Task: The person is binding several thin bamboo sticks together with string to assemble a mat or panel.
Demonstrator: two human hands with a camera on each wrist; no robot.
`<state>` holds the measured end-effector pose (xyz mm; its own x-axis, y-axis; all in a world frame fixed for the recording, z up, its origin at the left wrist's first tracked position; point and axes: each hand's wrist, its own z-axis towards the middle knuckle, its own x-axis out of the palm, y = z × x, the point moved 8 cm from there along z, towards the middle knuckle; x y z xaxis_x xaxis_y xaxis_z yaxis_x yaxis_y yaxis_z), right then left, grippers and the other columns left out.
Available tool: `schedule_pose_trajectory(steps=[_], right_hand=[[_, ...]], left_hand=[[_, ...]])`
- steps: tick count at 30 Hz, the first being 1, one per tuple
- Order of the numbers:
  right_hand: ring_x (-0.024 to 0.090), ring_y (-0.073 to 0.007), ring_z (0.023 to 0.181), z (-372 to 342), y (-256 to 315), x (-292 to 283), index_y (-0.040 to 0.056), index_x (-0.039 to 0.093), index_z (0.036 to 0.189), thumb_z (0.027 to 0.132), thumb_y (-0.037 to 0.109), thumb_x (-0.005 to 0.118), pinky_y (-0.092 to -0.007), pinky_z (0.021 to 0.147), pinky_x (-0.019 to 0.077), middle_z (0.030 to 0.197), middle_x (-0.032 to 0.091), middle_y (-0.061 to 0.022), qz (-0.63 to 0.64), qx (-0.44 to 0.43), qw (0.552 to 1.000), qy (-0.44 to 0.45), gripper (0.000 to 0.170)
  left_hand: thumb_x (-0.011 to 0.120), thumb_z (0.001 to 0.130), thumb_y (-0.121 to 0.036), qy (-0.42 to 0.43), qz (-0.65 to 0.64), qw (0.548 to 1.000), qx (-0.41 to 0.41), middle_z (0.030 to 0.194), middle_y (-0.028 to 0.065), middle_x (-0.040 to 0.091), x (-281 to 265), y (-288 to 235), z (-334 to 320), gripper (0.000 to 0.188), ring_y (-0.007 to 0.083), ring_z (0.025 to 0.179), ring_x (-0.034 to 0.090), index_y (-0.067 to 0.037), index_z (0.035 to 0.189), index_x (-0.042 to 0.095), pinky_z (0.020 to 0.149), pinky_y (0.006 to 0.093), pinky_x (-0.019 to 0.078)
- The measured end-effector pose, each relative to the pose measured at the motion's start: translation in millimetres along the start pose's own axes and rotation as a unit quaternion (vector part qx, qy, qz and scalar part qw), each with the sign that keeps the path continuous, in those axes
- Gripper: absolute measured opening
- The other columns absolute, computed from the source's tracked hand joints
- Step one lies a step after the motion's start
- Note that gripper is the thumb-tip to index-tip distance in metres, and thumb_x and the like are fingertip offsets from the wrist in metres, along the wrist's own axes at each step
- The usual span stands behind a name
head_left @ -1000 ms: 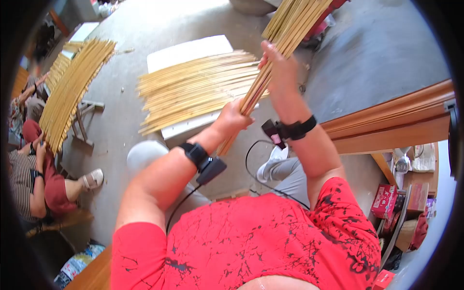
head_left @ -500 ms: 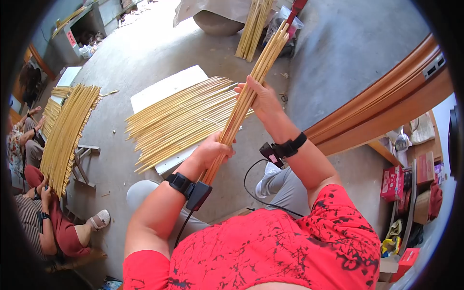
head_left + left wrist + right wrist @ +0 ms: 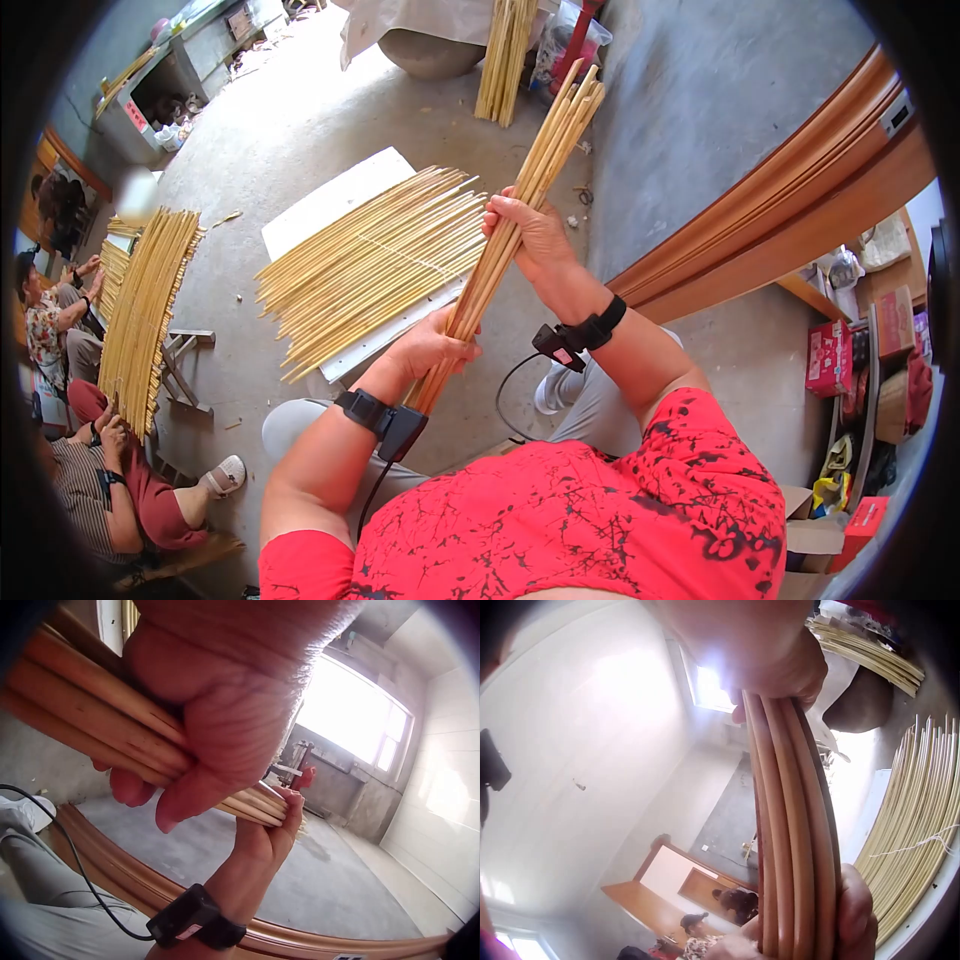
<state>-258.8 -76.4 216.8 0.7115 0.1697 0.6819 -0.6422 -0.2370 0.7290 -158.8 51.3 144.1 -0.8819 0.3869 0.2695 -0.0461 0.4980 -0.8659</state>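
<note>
Both hands hold one bundle of long, thin, pale brown sticks [image 3: 540, 165], slanting up and away from the lap in the head view. Low on the bundle, the left hand [image 3: 430, 350] has its fingers and thumb wrapped round the sticks. Higher up, the right hand [image 3: 535, 235] grips the same bundle, thumb across the front. The left wrist view shows the stick ends [image 3: 97, 712] running under the left palm. Between the two hands, several sticks [image 3: 795, 817] lie side by side in the right wrist view.
A tied row of similar sticks [image 3: 375, 265] lies on a white board [image 3: 345, 205] ahead. More sticks [image 3: 150, 310] lie at left beside two seated people. A stick bundle [image 3: 507, 60] leans at the back. Brown wooden trim [image 3: 770, 210] crosses the right, near boxes [image 3: 830, 357].
The head view has tilted up, showing more of the room. Both hands and the bundle sit lower in it, closer to the body. The right hand's straighter fingers have closed round the sticks.
</note>
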Motion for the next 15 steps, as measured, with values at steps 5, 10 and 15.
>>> schedule_pose_trajectory(steps=[5, 10, 15], right_hand=[[0.058, -0.0176, 0.064, 1, -3, -5, 0.0035, 0.049, 0.089, 0.076, 0.000, 0.060, -0.0290, 0.060, 0.0507, 0.073, 0.056, -0.0080, 0.012, 0.004, 1.000, -0.010, 0.017], [0.055, -0.0154, 0.068, 9, -7, -16, 0.0014, 0.046, 0.106, 0.075, 0.003, 0.063, -0.0266, 0.064, 0.0466, 0.077, 0.054, -0.0069, -0.055, -0.007, 0.998, -0.011, 0.036], [0.055, -0.0126, 0.067, -7, -9, 8, 0.0045, 0.047, 0.105, 0.079, 0.005, 0.062, -0.0275, 0.061, 0.0477, 0.076, 0.054, -0.0043, -0.044, -0.025, 0.997, -0.059, 0.030]], left_hand=[[0.069, 0.068, -0.006, -0.003, 0.007, 1.000, 0.016, 0.072, 0.0013, 0.049, 2, 1, 4, 0.035, 0.0118, 0.058, 0.051, -0.006, 0.096, 0.047, 0.050, 0.0260, 0.0454], [0.069, 0.068, -0.008, -0.005, 0.009, 0.997, 0.073, 0.073, 0.0007, 0.047, 1, 10, 10, 0.040, 0.0083, 0.056, 0.047, -0.007, 0.101, 0.046, 0.042, 0.0228, 0.0420], [0.071, 0.067, -0.011, -0.087, 0.108, 0.984, 0.115, 0.069, 0.0029, 0.048, -3, 3, 9, 0.042, 0.0103, 0.051, 0.050, -0.004, 0.100, 0.046, 0.042, 0.0253, 0.0435]])
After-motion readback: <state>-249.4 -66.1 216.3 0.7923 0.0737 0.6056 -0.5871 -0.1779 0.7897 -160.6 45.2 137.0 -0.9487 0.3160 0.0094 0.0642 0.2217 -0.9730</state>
